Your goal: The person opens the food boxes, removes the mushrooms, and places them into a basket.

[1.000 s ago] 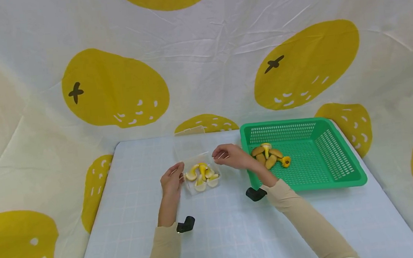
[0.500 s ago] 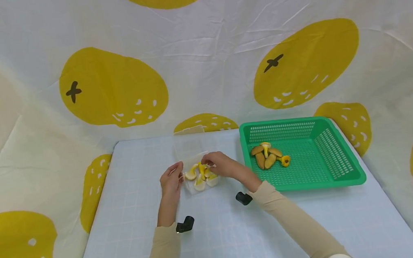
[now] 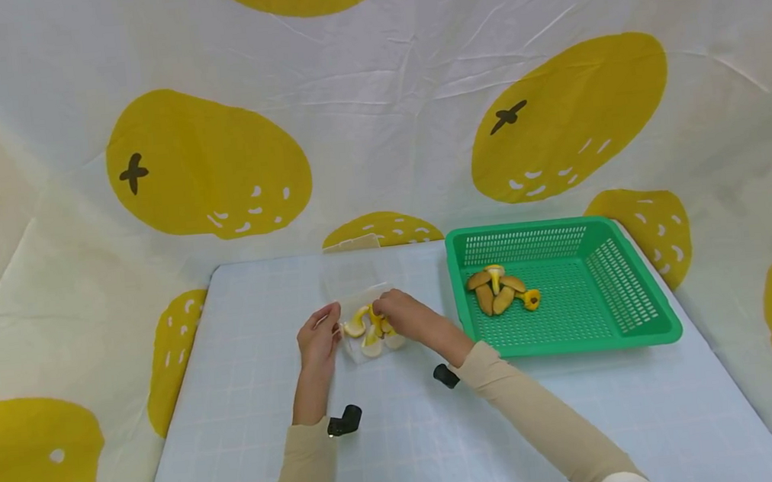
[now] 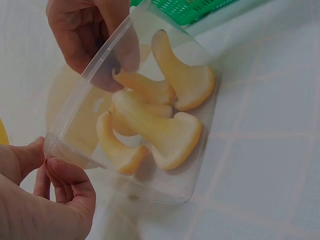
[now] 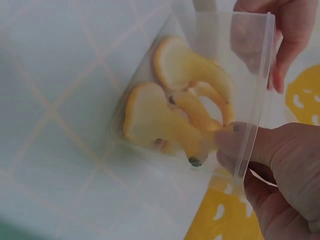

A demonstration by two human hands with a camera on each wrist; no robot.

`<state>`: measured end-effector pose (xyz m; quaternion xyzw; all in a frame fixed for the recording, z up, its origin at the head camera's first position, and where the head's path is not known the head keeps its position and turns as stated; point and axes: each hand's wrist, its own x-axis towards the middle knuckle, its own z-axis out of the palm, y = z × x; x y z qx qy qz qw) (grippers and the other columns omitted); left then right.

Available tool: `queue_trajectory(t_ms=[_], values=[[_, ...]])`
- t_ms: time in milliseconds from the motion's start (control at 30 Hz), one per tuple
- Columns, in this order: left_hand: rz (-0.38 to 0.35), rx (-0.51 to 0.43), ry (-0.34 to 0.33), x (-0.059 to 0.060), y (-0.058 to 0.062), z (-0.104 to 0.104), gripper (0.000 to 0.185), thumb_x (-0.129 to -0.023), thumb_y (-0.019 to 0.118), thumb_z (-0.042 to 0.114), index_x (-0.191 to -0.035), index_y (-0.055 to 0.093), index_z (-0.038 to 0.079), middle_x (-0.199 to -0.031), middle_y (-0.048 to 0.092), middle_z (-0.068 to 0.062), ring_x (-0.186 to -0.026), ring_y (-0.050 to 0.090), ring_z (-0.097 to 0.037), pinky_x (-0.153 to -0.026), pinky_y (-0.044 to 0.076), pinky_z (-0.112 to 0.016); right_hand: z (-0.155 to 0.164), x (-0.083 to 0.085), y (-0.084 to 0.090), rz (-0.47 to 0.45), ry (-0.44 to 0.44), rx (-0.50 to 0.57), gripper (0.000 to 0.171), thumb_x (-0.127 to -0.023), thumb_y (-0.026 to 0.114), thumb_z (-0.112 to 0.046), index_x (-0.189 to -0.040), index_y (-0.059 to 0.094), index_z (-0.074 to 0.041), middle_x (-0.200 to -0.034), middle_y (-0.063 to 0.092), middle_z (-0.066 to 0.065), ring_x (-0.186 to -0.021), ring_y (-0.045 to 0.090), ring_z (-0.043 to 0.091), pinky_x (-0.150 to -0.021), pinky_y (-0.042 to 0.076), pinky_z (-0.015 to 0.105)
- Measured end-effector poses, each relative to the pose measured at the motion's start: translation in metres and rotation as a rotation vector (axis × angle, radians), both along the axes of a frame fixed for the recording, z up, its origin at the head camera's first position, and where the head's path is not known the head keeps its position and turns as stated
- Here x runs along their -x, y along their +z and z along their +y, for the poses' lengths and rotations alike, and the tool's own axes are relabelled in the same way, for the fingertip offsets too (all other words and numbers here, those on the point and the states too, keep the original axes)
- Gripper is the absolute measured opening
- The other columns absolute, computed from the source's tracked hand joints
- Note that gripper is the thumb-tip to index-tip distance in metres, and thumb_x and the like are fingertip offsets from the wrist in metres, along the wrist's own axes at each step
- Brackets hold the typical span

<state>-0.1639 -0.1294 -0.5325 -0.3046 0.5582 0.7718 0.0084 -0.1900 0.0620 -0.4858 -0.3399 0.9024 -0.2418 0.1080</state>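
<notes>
On the blue table (image 3: 249,406), the left hand (image 3: 319,340) pinches the clear box (image 3: 368,327) of mushrooms (image 4: 165,125); the right hand (image 3: 402,316) reaches inside, fingers gripping one; the green basket (image 3: 613,313) sits nearby.

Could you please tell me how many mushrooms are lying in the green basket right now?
5, as far as I can tell, clustered at the near-left of the green basket: four brown-capped mushrooms bunched together and one yellow mushroom at their right. Overlaps may hide more.
</notes>
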Motion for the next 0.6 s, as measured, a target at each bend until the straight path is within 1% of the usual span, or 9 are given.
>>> queue_trajectory(t_ms=[100, 167, 367, 433, 533, 600], values=[[-0.002, -0.003, 0.002, 0.000, -0.001, 0.000, 0.035, -0.095, 0.078, 0.023, -0.123, 0.068, 0.005, -0.086, 0.061, 0.003, -0.079, 0.053, -0.010, -0.063, 0.047, -0.017, 0.002, 0.001, -0.001, 0.045, 0.025, 0.063, 0.017, -0.099, 0.063, 0.005, -0.113, 0.072, 0.005, -0.107, 0.071, 0.015, -0.099, 0.063, 0.027, -0.094, 0.054, 0.037], [-0.008, -0.001, 0.006, 0.000, -0.001, 0.001, 0.035, -0.094, 0.078, 0.024, -0.122, 0.069, 0.005, -0.087, 0.062, 0.003, -0.080, 0.053, -0.011, -0.064, 0.047, -0.017, 0.005, 0.001, 0.000, 0.049, 0.022, 0.118, 0.015, -0.099, 0.064, 0.003, -0.112, 0.072, 0.005, -0.106, 0.070, 0.014, -0.098, 0.064, 0.027, -0.092, 0.055, 0.037], [-0.011, 0.007, 0.013, 0.000, 0.001, 0.001, 0.033, -0.095, 0.077, 0.023, -0.122, 0.069, 0.006, -0.091, 0.064, 0.003, -0.083, 0.052, -0.012, -0.066, 0.047, -0.019, 0.012, 0.001, 0.003, -0.017, -0.009, 0.332, 0.017, -0.100, 0.064, 0.001, -0.114, 0.069, 0.008, -0.105, 0.068, 0.016, -0.101, 0.067, 0.029, -0.089, 0.057, 0.034], [-0.014, 0.013, 0.009, -0.001, 0.002, 0.001, 0.034, -0.095, 0.077, 0.024, -0.123, 0.069, 0.006, -0.092, 0.063, 0.002, -0.084, 0.052, -0.012, -0.067, 0.047, -0.019, 0.016, 0.002, 0.003, -0.039, -0.025, 0.375, 0.018, -0.101, 0.063, -0.001, -0.116, 0.069, 0.008, -0.107, 0.068, 0.016, -0.102, 0.068, 0.029, -0.090, 0.057, 0.033], [-0.022, 0.018, 0.004, -0.001, 0.002, 0.001, 0.033, -0.096, 0.077, 0.025, -0.123, 0.069, 0.008, -0.093, 0.062, 0.002, -0.085, 0.052, -0.013, -0.067, 0.047, -0.019, 0.022, 0.003, 0.003, -0.076, -0.062, 0.412, 0.021, -0.102, 0.063, -0.004, -0.119, 0.069, 0.006, -0.112, 0.069, 0.015, -0.104, 0.067, 0.029, -0.090, 0.057, 0.033], [-0.025, 0.021, -0.001, -0.001, 0.002, 0.001, 0.034, -0.096, 0.077, 0.026, -0.124, 0.069, 0.008, -0.095, 0.062, 0.002, -0.087, 0.051, -0.013, -0.067, 0.047, -0.018, 0.028, 0.005, 0.002, -0.106, -0.089, 0.433, 0.022, -0.102, 0.064, -0.005, -0.120, 0.069, 0.005, -0.115, 0.070, 0.015, -0.103, 0.068, 0.029, -0.089, 0.057, 0.032]])
